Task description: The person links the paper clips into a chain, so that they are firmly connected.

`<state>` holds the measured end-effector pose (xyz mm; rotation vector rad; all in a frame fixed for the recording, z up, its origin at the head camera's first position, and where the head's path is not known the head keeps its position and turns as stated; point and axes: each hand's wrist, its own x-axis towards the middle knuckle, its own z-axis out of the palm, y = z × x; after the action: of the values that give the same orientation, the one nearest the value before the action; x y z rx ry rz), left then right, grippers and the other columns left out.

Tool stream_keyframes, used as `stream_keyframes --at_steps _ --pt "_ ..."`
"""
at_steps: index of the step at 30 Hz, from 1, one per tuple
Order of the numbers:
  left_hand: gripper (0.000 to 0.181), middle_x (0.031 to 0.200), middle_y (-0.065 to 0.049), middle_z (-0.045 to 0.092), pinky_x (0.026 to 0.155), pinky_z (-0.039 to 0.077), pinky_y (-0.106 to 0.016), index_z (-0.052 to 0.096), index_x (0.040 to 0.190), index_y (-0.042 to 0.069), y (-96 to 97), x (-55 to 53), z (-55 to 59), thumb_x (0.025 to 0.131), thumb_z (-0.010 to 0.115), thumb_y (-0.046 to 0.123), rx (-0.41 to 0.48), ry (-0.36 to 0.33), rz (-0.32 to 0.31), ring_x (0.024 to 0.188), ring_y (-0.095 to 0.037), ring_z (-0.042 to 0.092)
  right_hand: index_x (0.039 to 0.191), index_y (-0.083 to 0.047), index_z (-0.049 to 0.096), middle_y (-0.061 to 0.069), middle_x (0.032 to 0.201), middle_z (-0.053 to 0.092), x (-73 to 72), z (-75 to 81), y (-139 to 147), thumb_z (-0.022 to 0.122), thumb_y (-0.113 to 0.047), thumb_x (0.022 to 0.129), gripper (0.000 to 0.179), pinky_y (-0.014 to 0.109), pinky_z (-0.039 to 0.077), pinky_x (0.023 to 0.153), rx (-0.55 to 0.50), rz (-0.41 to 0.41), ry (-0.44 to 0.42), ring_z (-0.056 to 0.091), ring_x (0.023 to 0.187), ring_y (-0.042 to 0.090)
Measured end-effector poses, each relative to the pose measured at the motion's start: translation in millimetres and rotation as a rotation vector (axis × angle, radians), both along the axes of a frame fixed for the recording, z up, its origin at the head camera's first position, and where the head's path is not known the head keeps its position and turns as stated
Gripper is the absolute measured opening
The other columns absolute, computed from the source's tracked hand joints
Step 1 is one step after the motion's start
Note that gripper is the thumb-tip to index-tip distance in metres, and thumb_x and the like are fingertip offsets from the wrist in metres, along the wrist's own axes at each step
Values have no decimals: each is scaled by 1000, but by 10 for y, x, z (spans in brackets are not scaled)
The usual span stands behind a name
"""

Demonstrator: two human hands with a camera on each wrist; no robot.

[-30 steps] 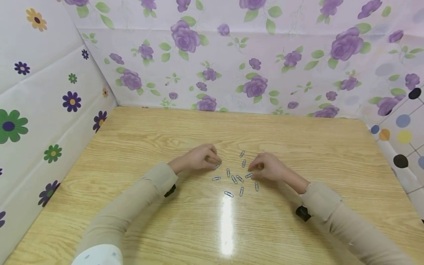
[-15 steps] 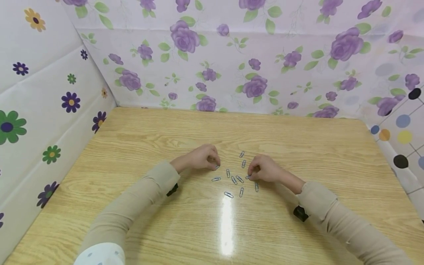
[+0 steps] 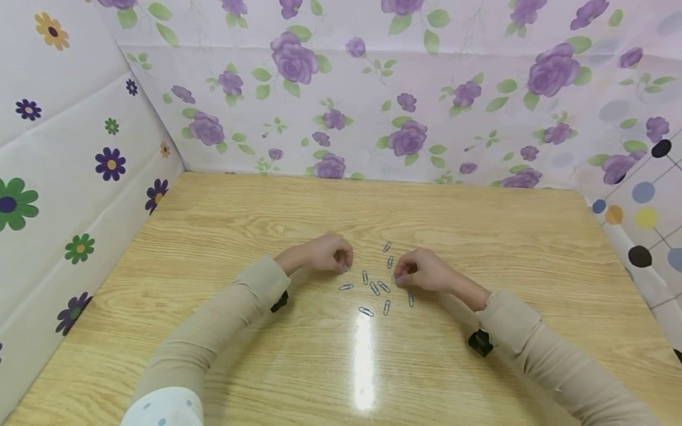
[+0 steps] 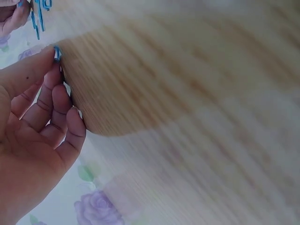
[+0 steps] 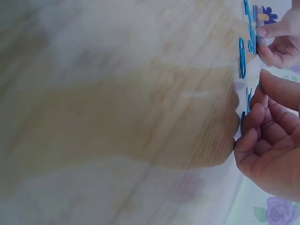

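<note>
Several blue paper clips (image 3: 375, 288) lie scattered on the wooden table between the two hands. On the left of the group, my left hand (image 3: 327, 253) is low over the table. Its thumb and index finger pinch one paper clip (image 4: 57, 52), and a loop shows past the fingertips in the left wrist view. My right hand (image 3: 426, 270) is at the right of the group and pinches another paper clip (image 5: 261, 86) between thumb and index finger, mostly covered by them. The other fingers of both hands are curled, right at the tabletop.
The wooden table (image 3: 240, 207) has a bright light reflection (image 3: 364, 361) toward its front. Flower-printed sheets (image 3: 341, 89) stand behind it and at the left, and a dotted sheet (image 3: 644, 236) is at the right. Each wrist wears a black device (image 3: 481, 342).
My right thumb and index finger have closed on a paper clip and drawn it slightly left and up. The left hand keeps its pinch nearly in place. Other paper clips lie as before.
</note>
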<state>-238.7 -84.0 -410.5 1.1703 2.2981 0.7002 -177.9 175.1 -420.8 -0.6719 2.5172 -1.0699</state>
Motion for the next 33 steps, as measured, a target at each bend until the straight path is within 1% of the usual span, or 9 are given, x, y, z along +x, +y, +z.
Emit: stream_keyframes --at_steps 4,6,10,15,17,20,24,28,33 --pt "11 74 -1 60 64 46 -19 64 87 2 -3 8 3 78 63 -4 0 12 -10 67 -8 53 98 -2 68 3 79 61 4 21 18 65 -4 82 17 25 43 60 -51 10 0 49 67 14" --pt "14 76 -1 61 64 46 -18 65 92 1 -11 8 0 79 62 -4 1 18 -23 67 -8 52 102 -3 68 4 82 62 2 30 27 64 -3 83 20 24 42 58 -59 -1 -17 48 66 13" --pt "17 80 -1 63 63 44 -18 66 94 3 -31 12 -9 82 58 -6 16 19 -40 67 -7 50 101 -4 69 6 83 63 5 43 43 62 -2 84 19 24 40 55 -60 -29 -46 46 63 13" --pt "13 79 0 59 64 42 -20 65 92 4 -47 32 -5 84 58 -3 52 45 -28 69 -10 48 100 -5 69 6 86 64 18 43 45 62 -4 84 17 24 40 55 -67 -59 -54 47 64 15" --pt "10 77 0 56 65 42 -21 63 91 4 -56 47 0 84 58 -1 70 52 -9 70 -11 48 99 -5 70 6 83 64 24 46 43 63 -5 84 17 24 39 55 -66 -68 -51 46 63 15" --pt "7 76 0 56 66 45 -22 62 90 3 -70 72 14 85 58 1 116 54 26 71 -12 51 98 -5 69 5 84 65 31 66 44 63 -5 83 16 26 40 59 -69 -89 -37 49 67 15" --pt "7 78 -1 59 67 47 -24 62 90 1 -97 117 42 84 57 0 189 54 86 73 -13 54 96 -3 69 5 86 67 37 106 33 62 -7 84 14 28 46 66 -99 -145 -57 59 75 18" --pt "8 81 -2 62 68 48 -24 62 92 0 -106 166 73 85 58 1 231 51 155 75 -12 56 95 -1 69 4 79 67 39 144 13 63 -11 85 15 31 47 64 -124 -212 -90 62 73 21" --pt "6 81 -2 64 69 49 -24 63 89 0 -84 248 132 84 62 2 304 55 211 74 -12 58 96 4 66 8 77 67 63 209 -3 60 -9 86 17 38 49 64 -188 -262 -136 63 74 28"
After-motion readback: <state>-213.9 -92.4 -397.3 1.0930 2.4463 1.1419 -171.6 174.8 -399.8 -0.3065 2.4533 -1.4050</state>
